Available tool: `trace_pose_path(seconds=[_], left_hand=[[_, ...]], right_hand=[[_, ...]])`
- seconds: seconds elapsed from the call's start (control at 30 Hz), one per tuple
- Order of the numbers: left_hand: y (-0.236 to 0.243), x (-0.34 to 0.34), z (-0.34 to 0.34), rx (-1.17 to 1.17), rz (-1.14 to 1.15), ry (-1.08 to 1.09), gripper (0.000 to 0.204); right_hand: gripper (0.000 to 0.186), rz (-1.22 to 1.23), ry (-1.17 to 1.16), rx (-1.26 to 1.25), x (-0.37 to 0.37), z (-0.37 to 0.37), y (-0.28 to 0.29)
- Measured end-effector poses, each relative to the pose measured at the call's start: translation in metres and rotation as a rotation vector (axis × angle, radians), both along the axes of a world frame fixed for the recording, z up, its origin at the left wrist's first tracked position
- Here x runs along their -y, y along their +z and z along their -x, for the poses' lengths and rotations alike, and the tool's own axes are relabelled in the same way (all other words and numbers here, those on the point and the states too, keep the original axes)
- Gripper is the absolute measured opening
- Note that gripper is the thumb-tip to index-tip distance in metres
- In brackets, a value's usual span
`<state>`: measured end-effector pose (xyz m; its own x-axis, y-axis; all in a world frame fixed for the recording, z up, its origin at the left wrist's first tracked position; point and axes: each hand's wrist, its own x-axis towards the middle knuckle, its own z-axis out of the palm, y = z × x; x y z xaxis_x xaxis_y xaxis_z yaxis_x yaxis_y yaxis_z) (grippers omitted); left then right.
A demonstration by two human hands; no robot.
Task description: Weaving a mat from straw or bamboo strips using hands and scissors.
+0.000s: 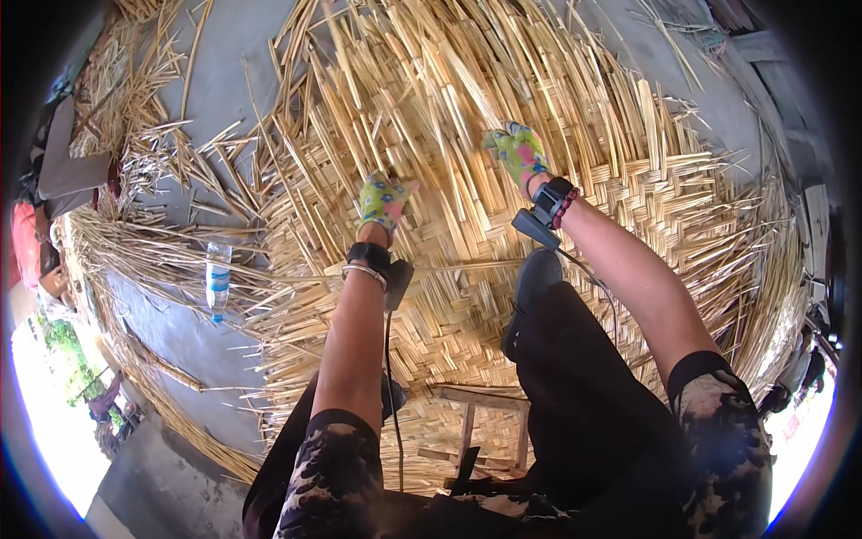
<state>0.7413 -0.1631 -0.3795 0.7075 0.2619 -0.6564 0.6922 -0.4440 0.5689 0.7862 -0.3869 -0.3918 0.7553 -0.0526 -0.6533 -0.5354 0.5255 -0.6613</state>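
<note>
A large mat of split reed strips (449,314) lies beneath me, woven in a zigzag pattern near my feet. Beyond the weave, long loose-ended reed strips (395,81) fan out toward the far side. My left hand (384,202), in a green flowered glove, is closed low over the strips with its thumb to the right; what lies under its fingers is hidden. Farther off to the right, my right hand (518,154) wears a matching glove. Its curled fingers are closed at the end of a pale reed strip (474,94).
A clear water bottle (217,278) with a blue label lies at the left among loose reeds (153,247). Between my legs stands a low wooden frame (485,400), probably a stool. My shoe (539,274) rests on the mat. A person in red (27,247) is at the far left.
</note>
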Motion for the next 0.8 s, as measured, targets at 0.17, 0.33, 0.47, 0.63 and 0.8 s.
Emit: trace_pose_path(seconds=[0.17, 0.33, 0.47, 0.63, 0.8], left_hand=[[0.000, 0.005, 0.026, 0.273, -0.005, -0.099, 0.023], [0.010, 0.012, 0.039, 0.382, 0.732, 0.380, 0.008], [0.015, -0.011, 0.035, 0.524, 0.253, -0.137, 0.009], [0.087, 0.027, -0.008, 0.048, 1.301, 0.614, 0.059], [0.038, 0.012, -0.034, -0.160, 1.281, 0.114, 0.070]], right_hand=[[0.022, 0.122, 0.023, 0.011, 0.015, 0.009, -0.012], [0.014, 0.568, 0.236, 0.109, 0.016, -0.001, -0.040], [0.014, 1.111, 0.576, 0.295, 0.008, -0.007, -0.032], [0.013, 0.207, 0.331, 0.052, 0.031, -0.006, -0.009], [0.014, 0.004, 0.041, -0.019, 0.019, -0.005, -0.014]])
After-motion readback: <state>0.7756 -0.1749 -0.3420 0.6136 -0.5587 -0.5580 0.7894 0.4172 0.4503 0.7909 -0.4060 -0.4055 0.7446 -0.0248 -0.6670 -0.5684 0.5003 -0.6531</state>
